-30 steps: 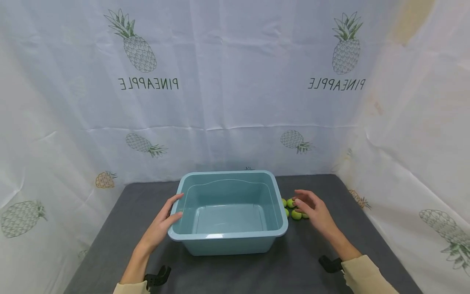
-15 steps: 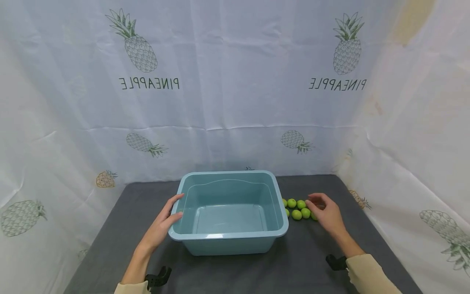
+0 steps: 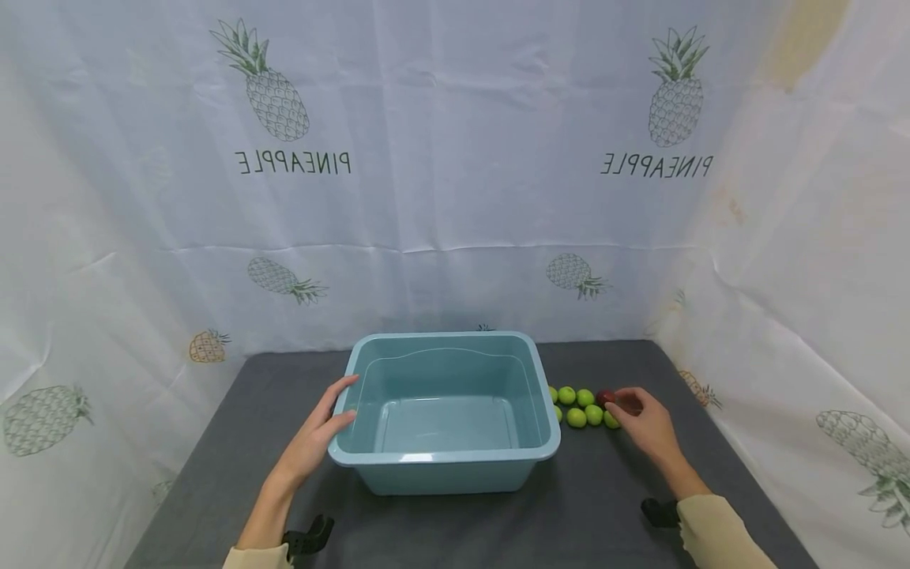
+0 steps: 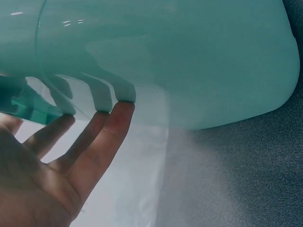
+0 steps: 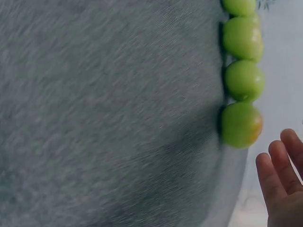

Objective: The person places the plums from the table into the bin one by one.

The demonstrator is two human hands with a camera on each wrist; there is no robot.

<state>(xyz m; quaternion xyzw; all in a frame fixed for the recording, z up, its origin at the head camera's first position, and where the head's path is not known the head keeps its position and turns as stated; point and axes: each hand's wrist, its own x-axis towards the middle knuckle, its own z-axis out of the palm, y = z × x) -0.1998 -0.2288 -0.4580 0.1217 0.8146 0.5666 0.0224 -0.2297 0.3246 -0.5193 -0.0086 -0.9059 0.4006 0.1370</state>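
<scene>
The pale blue plastic basin [image 3: 444, 456] stands upright on the dark table. My left hand [image 3: 307, 442] grips its left rim, with the thumb and a finger over the edge. In the left wrist view, other fingertips touch the outer wall of the basin [image 4: 222, 61]. My right hand [image 3: 648, 425] is beside a dark red apple [image 3: 605, 397], its index finger and thumb right at that fruit's right side. Green apples [image 3: 577, 417] lie in two rows between the basin and this hand. In the right wrist view, the fingers [image 5: 272, 177] are extended near a green apple [image 5: 241, 125].
A dark cloth covers the table [image 3: 426, 529]. Behind it hangs a white curtain [image 3: 455, 197] with pineapple prints, which also runs along both sides. The basin partly hides the leftmost green apples.
My right hand has moved to the right along the apples, uncovering more green ones and then the red one. The left hand has stayed on the basin rim.
</scene>
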